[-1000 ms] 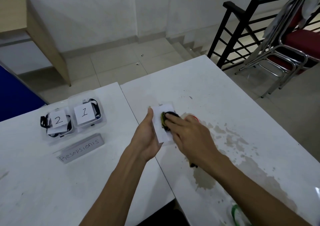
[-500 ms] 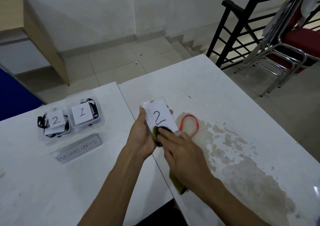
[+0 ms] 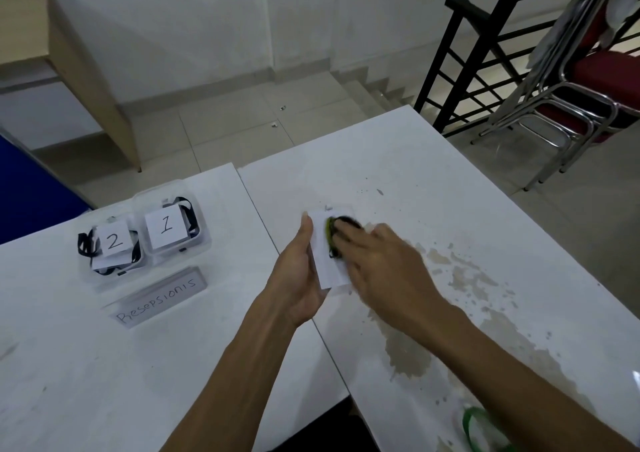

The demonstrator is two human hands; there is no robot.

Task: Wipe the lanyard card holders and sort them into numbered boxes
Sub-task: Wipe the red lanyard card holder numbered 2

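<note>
Both hands meet near the table [image 3: 433, 181] seam: left hand [image 3: 298, 278] grips the holder [image 3: 329, 271]; right hand [image 3: 377, 264], blurred, apparently presses a cloth [image 3: 337, 225] on it.

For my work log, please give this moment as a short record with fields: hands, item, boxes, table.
left hand: holds the card holder by its left edge
right hand: presses a dark cloth on the holder
boxes: box 2 and box 1, side by side, black lanyards inside
table: stained patches by the right arm
</note>
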